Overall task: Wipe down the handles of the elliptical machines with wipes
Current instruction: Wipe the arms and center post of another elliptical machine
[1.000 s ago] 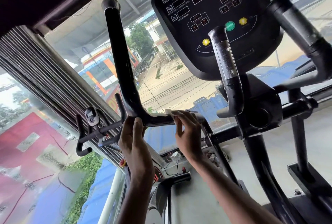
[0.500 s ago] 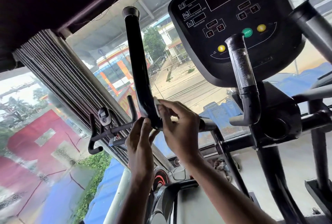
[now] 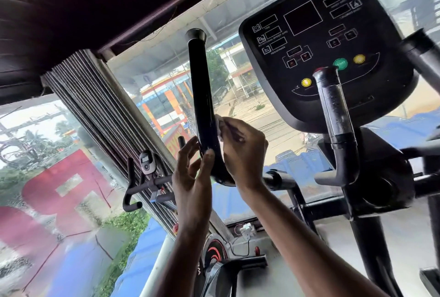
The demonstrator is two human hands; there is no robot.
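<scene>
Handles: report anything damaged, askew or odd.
The short inner grip looks speckled and scuffed grey, unlike the glossy long handle, where the right hand presses a wipe. Nothing else stands out.

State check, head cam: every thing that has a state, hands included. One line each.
long handle, upright, wipe pressed on it just above its bend
wipe, bunched up, against the long handle
right hand, grips the wipe
left hand, thumb on the handle's bend, fingers fairly straight
console, displays dark
blinds, bunched together to one side
</scene>
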